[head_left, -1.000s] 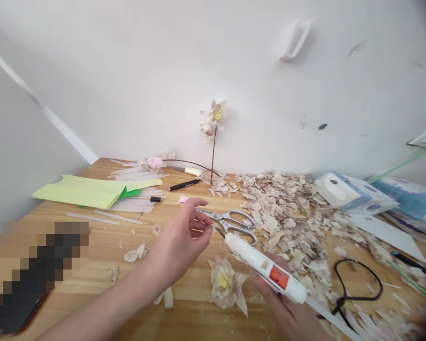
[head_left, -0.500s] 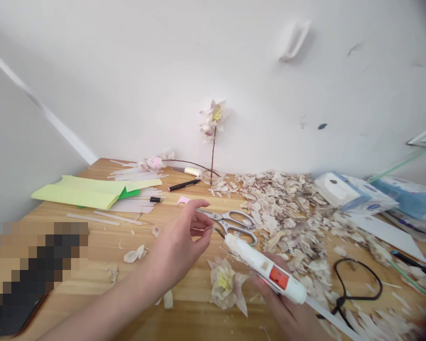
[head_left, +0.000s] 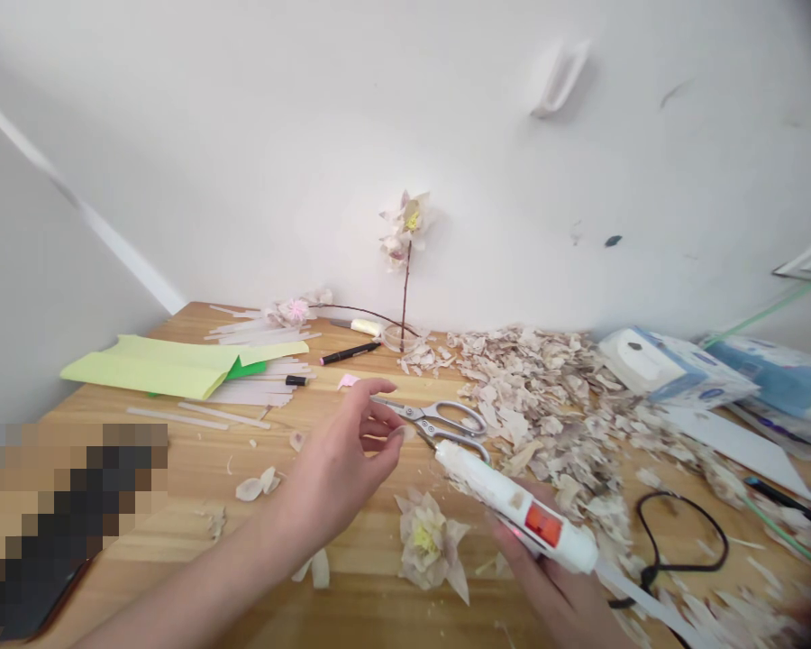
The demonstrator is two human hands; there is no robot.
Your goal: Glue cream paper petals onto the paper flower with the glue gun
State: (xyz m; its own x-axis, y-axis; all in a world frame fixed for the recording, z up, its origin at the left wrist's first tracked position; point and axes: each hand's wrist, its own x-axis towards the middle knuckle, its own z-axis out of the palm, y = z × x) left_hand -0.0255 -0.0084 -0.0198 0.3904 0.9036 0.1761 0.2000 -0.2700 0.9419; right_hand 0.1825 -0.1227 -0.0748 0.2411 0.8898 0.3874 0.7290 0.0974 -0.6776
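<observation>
My right hand (head_left: 552, 595) grips a white glue gun (head_left: 517, 507) with a red label, its nozzle pointing up and left toward my left hand. My left hand (head_left: 341, 464) hovers over the wooden table (head_left: 176, 469), thumb and fingertips pinched on a small pale petal (head_left: 407, 432) near the nozzle. A cream paper flower (head_left: 429, 543) with a yellow centre lies on the table between my hands. Silver scissors (head_left: 439, 421) lie just beyond my left fingertips.
A heap of pale petal scraps (head_left: 547, 397) spreads to the right. Yellow-green paper (head_left: 162, 362), white strips, a black marker (head_left: 349, 352) and a flower stem (head_left: 405, 261) against the wall stand behind. Tissue packs (head_left: 669, 368) and a black cord (head_left: 682, 532) lie at right.
The glue gun and my right hand have drawn slightly right and down, away from my left fingertips. My left hand has barely moved.
</observation>
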